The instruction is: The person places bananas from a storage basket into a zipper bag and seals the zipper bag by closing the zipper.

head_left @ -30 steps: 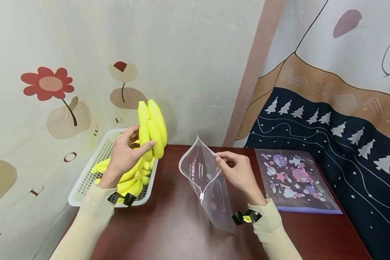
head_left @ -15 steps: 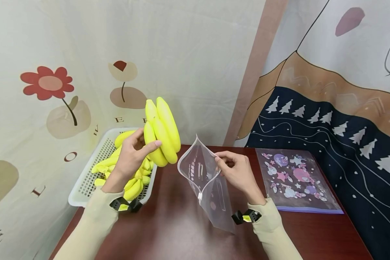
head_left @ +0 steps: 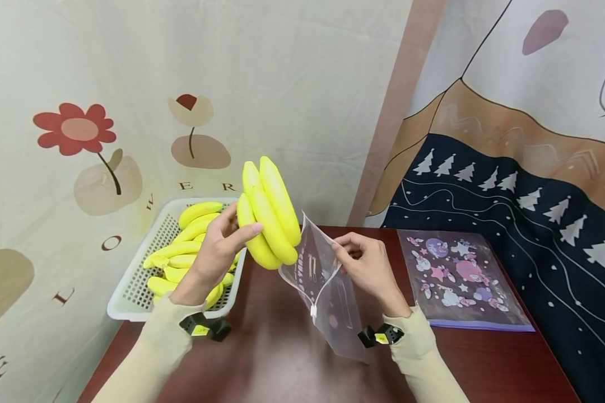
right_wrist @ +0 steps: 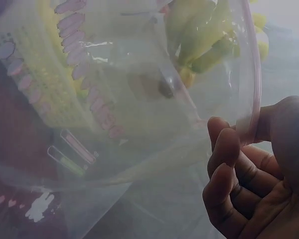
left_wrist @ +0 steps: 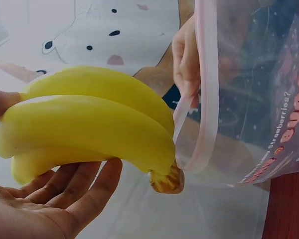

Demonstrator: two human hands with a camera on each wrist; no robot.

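My left hand (head_left: 215, 246) grips a bunch of yellow bananas (head_left: 269, 215), thumb on the near side and fingers beneath. The brown stem end (left_wrist: 167, 180) of the bunch points at the mouth of a clear zip bag (head_left: 335, 313) and overlaps its left rim in the head view. My right hand (head_left: 367, 266) pinches the right edge of that bag between thumb and fingers. The bag's mouth gapes, and a white slider (head_left: 313, 311) sits at its near corner. Through the film in the right wrist view, the bananas (right_wrist: 204, 35) show blurred.
On the left stands a white perforated basket (head_left: 126, 299) with several more bananas (head_left: 173, 252). A printed clear bag (head_left: 464, 274) with a purple zip edge lies flat at the right. The dark red table (head_left: 262, 358) meets curtains behind.
My left hand has carried the banana bunch rightward from above the basket to the bag's mouth, tilting it over. My right hand and the bag have barely moved.
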